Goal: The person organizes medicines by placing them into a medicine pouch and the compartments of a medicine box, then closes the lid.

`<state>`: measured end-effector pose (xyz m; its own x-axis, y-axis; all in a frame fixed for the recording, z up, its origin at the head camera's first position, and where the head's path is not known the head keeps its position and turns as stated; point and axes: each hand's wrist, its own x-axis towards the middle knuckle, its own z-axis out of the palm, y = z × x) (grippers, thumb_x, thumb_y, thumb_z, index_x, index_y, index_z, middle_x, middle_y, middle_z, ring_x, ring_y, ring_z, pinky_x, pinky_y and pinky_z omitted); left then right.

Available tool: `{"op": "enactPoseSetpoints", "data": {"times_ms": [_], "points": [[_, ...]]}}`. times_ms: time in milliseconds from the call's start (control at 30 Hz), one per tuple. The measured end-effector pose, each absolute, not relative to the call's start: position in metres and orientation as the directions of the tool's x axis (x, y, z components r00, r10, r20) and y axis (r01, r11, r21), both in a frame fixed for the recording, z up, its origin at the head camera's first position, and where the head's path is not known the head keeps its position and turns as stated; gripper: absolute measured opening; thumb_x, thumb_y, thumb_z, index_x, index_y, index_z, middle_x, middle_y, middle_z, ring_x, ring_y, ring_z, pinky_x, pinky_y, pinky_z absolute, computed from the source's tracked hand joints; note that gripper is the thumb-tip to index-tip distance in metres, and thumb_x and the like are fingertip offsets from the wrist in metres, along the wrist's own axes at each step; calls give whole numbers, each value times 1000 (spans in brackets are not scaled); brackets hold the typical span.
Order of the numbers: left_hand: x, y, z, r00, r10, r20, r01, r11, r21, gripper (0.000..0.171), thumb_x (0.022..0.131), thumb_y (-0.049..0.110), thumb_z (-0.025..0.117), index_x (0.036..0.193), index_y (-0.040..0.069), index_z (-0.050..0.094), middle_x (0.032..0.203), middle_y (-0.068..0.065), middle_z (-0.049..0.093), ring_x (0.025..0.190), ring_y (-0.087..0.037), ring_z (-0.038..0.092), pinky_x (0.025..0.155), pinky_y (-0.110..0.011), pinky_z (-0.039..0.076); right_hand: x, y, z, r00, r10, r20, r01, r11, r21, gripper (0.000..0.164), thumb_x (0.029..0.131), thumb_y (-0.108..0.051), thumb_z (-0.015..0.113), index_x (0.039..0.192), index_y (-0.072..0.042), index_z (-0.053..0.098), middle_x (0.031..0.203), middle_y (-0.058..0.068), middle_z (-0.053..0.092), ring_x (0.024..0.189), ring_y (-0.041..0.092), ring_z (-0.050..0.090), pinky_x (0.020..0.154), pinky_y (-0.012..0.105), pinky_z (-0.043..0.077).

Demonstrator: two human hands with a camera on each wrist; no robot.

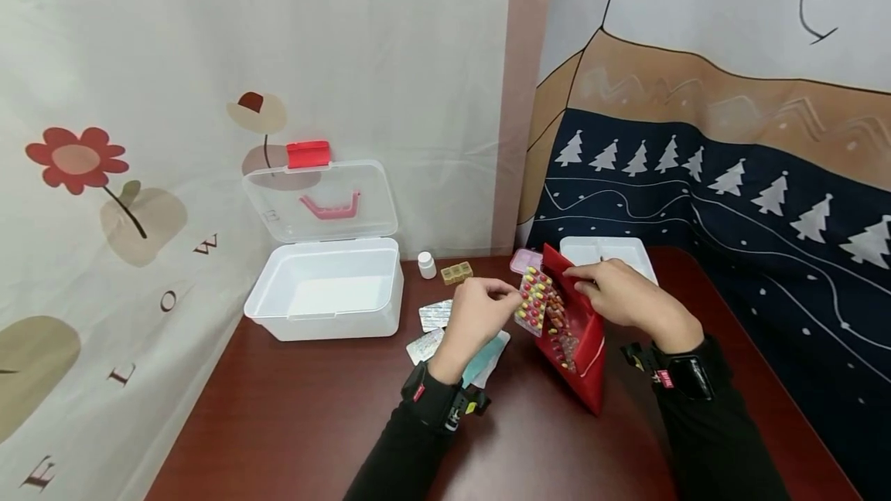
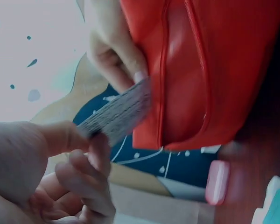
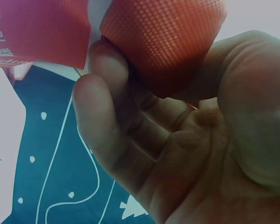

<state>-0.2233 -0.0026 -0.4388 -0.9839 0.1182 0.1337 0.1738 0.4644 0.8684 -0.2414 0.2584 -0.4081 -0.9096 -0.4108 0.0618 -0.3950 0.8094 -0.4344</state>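
Note:
My left hand (image 1: pixel 480 317) pinches a blister pack (image 1: pixel 532 298) of red and yellow capsules between thumb and fingers, at the mouth of a red pouch (image 1: pixel 590 377). In the left wrist view the pack's silvery back (image 2: pixel 122 112) reaches to the pouch's zippered edge. My right hand (image 1: pixel 629 296) grips the pouch by its upper right side. The right wrist view has its fingers (image 3: pixel 95 107) curled at the textured red fabric (image 3: pixel 163 42). More capsule packs (image 1: pixel 562 342) show along the pouch's opening; how deep they sit is hidden.
A white box (image 1: pixel 334 323) with its clear lid raised stands at the left. Near it are a small white bottle (image 1: pixel 427 265) and a yellowish pill case (image 1: pixel 456 273). Silver blister packs (image 1: pixel 435 315) lie by the left hand. A pink case (image 1: pixel 525 260) and a white tray (image 1: pixel 605 247) are behind the pouch.

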Motion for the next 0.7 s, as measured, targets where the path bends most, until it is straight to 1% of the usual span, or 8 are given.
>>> {"op": "enactPoseSetpoints", "data": {"times_ms": [100,200,333,433,600,700], "points": [[-220,8,-443,-981,154,115,179,513,839,13,92,23,76,91,22,89,78,10,77,66,-6,56,59,-25,43,-242,259,-409,-910,-410,65,-395,806,-440,34,107,-6,67,139,2,73,116,22,80,77,15,62,65,28,51],[-218,18,-451,-978,187,97,183,532,826,13,94,23,77,95,20,90,79,11,78,66,-5,53,57,-24,40,-242,258,-410,-911,-407,67,-392,804,-448,34,107,-5,66,139,2,73,112,20,80,75,14,60,64,27,50],[-216,30,-460,-977,209,44,152,534,832,12,97,23,80,97,17,90,77,10,76,63,-5,54,54,-24,41,-242,256,-412,-912,-404,64,-388,803,-453,34,107,-5,65,140,2,73,108,15,81,72,12,57,65,26,47],[-213,37,-465,-975,220,36,157,561,813,12,98,23,80,99,17,90,77,10,76,65,-4,57,56,-24,44,-242,254,-413,-911,-408,60,-389,803,-451,35,107,-6,66,141,2,73,105,13,81,70,12,55,65,27,46],[-209,47,-473,-965,249,81,220,605,765,14,99,19,77,101,16,90,81,8,79,71,-2,58,60,-21,45,-242,254,-412,-909,-411,65,-397,807,-437,35,107,-7,67,140,1,73,114,20,81,75,14,59,68,29,49],[-206,51,-476,-960,265,88,240,621,746,14,100,20,77,101,16,90,81,8,79,70,-3,58,59,-21,45,-242,255,-412,-909,-410,67,-397,810,-431,35,107,-7,67,140,1,73,120,23,80,79,15,63,70,31,51]]}}
